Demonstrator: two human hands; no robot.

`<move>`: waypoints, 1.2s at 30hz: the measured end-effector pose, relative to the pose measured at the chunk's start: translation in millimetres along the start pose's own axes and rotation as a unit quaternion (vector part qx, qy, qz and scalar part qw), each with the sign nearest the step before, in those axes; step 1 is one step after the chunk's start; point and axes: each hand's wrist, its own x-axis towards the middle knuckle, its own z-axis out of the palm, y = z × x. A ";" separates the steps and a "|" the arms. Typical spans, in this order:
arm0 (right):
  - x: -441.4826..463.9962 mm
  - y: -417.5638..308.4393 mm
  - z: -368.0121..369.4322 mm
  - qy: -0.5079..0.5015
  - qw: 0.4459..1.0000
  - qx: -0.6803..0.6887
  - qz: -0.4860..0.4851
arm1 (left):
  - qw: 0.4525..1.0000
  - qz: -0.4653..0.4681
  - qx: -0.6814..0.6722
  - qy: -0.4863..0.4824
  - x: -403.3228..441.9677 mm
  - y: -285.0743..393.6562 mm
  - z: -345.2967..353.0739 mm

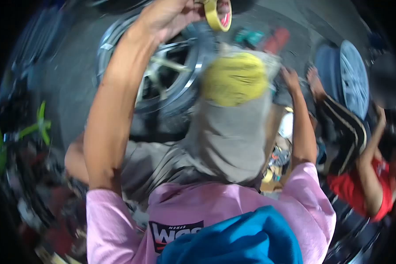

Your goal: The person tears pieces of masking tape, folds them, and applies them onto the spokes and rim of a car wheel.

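Observation:
My left hand (176, 21) is raised at the top of the view, its fingers closed on a roll of yellow masking tape (218, 16). Beneath my left forearm lies a wheel with a tire (180, 68), its spokes pale and its rim shiny. My right hand (289, 78) is beside my bent knee, which carries a round yellow patch (235, 80). Blur and the small size of that hand obscure how its fingers are set and whether anything is in them.
Green items (248, 37) and a red object (276, 40) lie past my knee. To the right, a person in a red shirt (374, 189) sits by an upright grey-blue rim (354, 79). A box of small items (277, 158) stands under my right arm. Bright green legs (40, 124) show at left.

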 end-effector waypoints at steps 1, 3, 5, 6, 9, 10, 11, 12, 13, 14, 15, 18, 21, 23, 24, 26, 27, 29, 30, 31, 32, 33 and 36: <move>52.7 136.9 55.8 0.097 0.958 -0.259 -0.075 | 0.997 0.037 0.054 0.039 -19.2 26.6 -11.0; 19.7 175.8 -11.4 0.091 0.950 -0.295 -0.052 | 0.979 0.059 0.188 0.049 -77.4 84.3 -34.7; -61.7 119.6 -174.2 0.165 0.945 -0.256 -0.121 | 0.884 0.051 0.415 0.210 -144.6 129.5 -46.1; -119.9 38.2 -262.8 0.198 0.934 -0.240 -0.177 | 0.842 0.044 0.468 0.265 -184.0 145.7 -48.1; -172.5 -79.2 -362.8 0.303 0.871 -0.267 -0.280 | 0.701 -0.005 0.597 0.391 -333.8 174.9 -95.1; -168.8 -84.8 -352.6 0.345 0.850 -0.272 -0.290 | 0.679 -0.013 0.586 0.442 -357.7 163.0 -80.4; -159.0 -90.4 -334.3 0.356 0.845 -0.267 -0.297 | 0.659 -0.014 0.569 0.492 -384.2 145.6 -70.1; -145.7 -89.6 -314.5 0.353 0.850 -0.258 -0.294 | 0.629 -0.051 0.539 0.557 -417.7 131.5 -72.1; -131.5 -86.7 -290.1 0.332 0.864 -0.243 -0.289 | 0.627 -0.094 0.493 0.596 -437.7 115.4 -62.3; -118.1 -84.2 -265.9 0.299 0.882 -0.231 -0.282 | 0.612 -0.129 0.464 0.627 -465.3 95.3 -64.1; -104.5 -78.4 -242.5 0.259 0.901 -0.218 -0.272 | 0.599 -0.164 0.432 0.654 -492.3 70.7 -67.4; -73.0 -62.9 -173.9 0.122 0.952 -0.180 -0.216 | 0.619 -0.184 0.292 0.706 -542.9 -1.7 -67.3; -52.4 -50.3 -125.1 0.011 0.977 -0.145 -0.157 | 0.595 -0.197 0.202 0.752 -570.3 -55.4 -65.9; -44.9 -47.0 -104.7 -0.040 0.983 -0.127 -0.127 | 0.588 -0.188 0.167 0.769 -581.5 -81.6 -72.0; -40.2 -46.3 -98.6 -0.059 0.984 -0.119 -0.116 | 0.607 -0.233 0.163 0.742 -579.1 -84.2 -74.3; -33.0 -46.9 -92.1 -0.088 0.985 -0.103 -0.102 | 0.609 -0.309 0.230 0.693 -594.7 -116.1 -91.1; -30.4 -47.5 -90.8 -0.097 0.986 -0.095 -0.094 | 0.535 -0.376 0.370 0.660 -594.4 -122.3 -92.2; -25.3 -49.5 -90.5 -0.113 0.987 -0.077 -0.082 | 0.567 -0.310 0.304 0.700 -617.8 -137.9 -112.4; -22.0 -52.3 -91.8 -0.120 0.988 -0.068 -0.075 | 0.612 -0.297 0.259 0.686 -621.4 -128.3 -114.2; -18.7 -55.4 -94.1 -0.123 0.988 -0.061 -0.072 | 0.654 -0.282 0.212 0.669 -624.0 -120.4 -115.4; -14.9 -60.3 -97.1 -0.128 0.988 -0.053 -0.071 | 0.640 -0.269 0.256 0.673 -628.3 -121.8 -121.3; -12.1 -66.4 -101.6 -0.130 0.988 -0.045 -0.069 | 0.624 -0.254 0.298 0.676 -633.6 -123.5 -130.5; -1.4 -90.0 -115.0 -0.138 0.987 -0.020 -0.081 | 0.604 -0.247 0.365 0.664 -624.4 -100.6 -134.7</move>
